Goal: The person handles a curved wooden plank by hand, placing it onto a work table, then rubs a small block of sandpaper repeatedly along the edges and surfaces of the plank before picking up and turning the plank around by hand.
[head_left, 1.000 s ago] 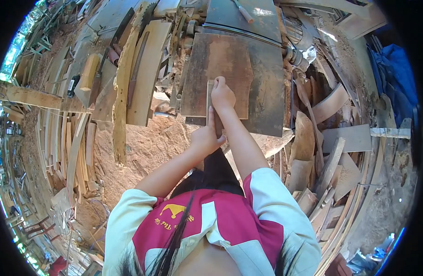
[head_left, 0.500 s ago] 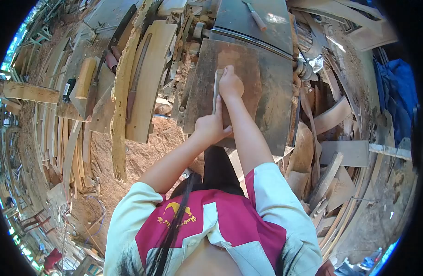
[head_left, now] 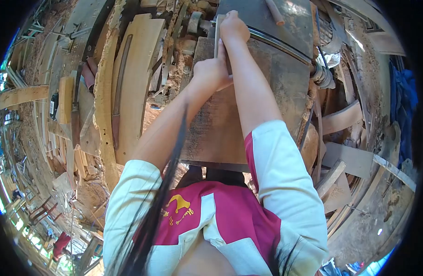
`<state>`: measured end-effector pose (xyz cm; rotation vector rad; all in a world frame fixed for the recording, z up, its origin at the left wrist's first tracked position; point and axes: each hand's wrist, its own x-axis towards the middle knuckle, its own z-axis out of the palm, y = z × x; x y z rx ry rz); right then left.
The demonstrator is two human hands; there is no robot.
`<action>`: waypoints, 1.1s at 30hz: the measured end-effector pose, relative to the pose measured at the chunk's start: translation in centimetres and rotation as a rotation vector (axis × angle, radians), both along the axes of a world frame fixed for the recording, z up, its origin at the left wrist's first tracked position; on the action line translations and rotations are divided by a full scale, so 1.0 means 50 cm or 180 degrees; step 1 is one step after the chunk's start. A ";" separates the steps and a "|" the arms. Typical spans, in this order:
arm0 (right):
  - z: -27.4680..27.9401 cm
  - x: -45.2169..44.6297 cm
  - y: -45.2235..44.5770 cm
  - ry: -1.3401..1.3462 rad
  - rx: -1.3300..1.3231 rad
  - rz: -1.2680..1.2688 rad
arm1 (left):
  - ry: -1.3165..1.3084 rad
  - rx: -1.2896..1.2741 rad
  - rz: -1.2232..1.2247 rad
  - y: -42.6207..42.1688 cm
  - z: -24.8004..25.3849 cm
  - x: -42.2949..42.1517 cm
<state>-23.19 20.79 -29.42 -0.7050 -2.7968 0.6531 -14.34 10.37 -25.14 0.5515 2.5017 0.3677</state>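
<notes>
A narrow wooden strip point(head_left: 217, 36) lies lengthwise on the flat machine table point(head_left: 230, 124), its far end across the metal-edged gap point(head_left: 280, 45). My right hand point(head_left: 234, 28) is closed over the strip's far part, fingers bent on top of it. Nearer to me, my left hand point(head_left: 209, 73) grips the strip's near end, its index finger stretched along the side and its thumb out to the right. Both hands hide much of the strip.
A wooden tool handle point(head_left: 275, 12) lies on the far plate point(head_left: 294, 27). Left of the machine are a wide board point(head_left: 140, 78), a rough-edged plank point(head_left: 105, 96) and a yellowish wood block point(head_left: 65, 99). Curved offcuts point(head_left: 342, 118) pile up at the right.
Both hands have slid forward, away from me, with the wooden strip, from the near table to the metal-edged gap. My body and view have leaned forward too.
</notes>
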 end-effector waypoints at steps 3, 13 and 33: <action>0.003 -0.005 -0.001 0.0040 -0.0012 -0.0025 | 0.0032 -0.0219 -0.0089 0.002 0.001 -0.015; 0.018 0.167 -0.093 -0.0129 -0.0052 0.0018 | -0.0043 -0.0026 -0.0100 -0.097 0.023 0.156; 0.032 0.586 -0.302 -0.0429 -0.0203 -0.0065 | -0.0048 0.0293 -0.0285 -0.332 0.022 0.568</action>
